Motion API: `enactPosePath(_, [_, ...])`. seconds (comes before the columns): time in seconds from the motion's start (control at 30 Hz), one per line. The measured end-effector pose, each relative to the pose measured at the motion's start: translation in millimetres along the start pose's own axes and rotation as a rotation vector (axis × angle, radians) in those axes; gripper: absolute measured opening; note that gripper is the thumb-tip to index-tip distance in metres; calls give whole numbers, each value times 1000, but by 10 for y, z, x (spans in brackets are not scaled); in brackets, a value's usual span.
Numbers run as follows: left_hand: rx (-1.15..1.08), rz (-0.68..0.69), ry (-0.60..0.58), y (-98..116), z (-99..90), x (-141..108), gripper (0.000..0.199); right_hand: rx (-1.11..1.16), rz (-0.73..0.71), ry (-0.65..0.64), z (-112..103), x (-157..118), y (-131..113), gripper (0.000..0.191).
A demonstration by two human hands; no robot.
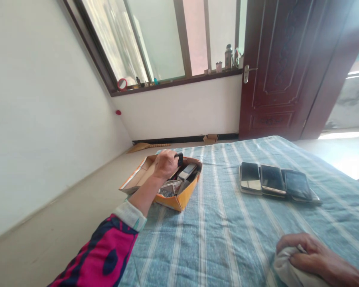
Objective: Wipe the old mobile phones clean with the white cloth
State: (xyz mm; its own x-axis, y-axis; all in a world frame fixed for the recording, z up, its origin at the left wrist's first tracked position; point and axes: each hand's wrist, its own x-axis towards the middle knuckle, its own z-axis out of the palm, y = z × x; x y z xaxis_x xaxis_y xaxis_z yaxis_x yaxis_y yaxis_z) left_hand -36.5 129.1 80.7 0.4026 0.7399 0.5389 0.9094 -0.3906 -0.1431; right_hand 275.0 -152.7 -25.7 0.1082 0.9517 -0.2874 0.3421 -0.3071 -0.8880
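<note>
My left hand (166, 164) is closed on a small black object (180, 159) above an open orange cardboard box (187, 195). Most of that object is hidden by my fingers. Inside the box lie a silver mobile phone (187, 171) and other small items that I cannot make out clearly. Its flap (134, 179) hangs open to the left. My right hand (314, 255), at the lower right, grips a crumpled pale cloth (290, 267) near the bed surface. Beyond it, smartphones lie in stacks side by side, with a black phone (251, 175) uppermost on the left.
A blue striped bedcover (221, 235) lies under the box and phones. Past its far edge are a window sill (179, 84) with small items and a dark red door (272, 79). A white wall (32, 99) rises on the left.
</note>
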Motion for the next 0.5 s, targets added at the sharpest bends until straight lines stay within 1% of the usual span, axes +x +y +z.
enactPosePath(0.1, [-67, 100, 68, 243, -232, -211, 18, 43, 2, -75, -3, 12, -8, 28])
enactPosePath(0.17, [-236, 240, 205, 428, -337, -364, 17, 48, 3, -110, -13, 27, 8, 28])
enactPosePath(0.2, [-334, 273, 252, 521, -366, -437, 16, 48, -2, -120, -19, 38, 20, 28])
enactPosePath(0.23, [-433, 300, 261, 613, -376, -506, 14, 50, -13, -131, -26, 50, 35, 29])
enactPosePath(0.3, [-610, 283, 254, 798, -347, -637, 11, 70, -28, -143, -41, 78, 69, 30])
enactPosePath(0.37, [-725, 283, 222, 989, -270, -772, 10, 78, -39, -153, -55, 110, 104, 29])
enactPosePath(0.43, [-757, 321, 226, 1182, -174, -916, 10, 81, -57, -166, -67, 139, 131, 28])
enactPosePath(0.5, [-739, 424, 266, 1362, -84, -1067, 12, 91, -76, -186, -76, 160, 140, 28])
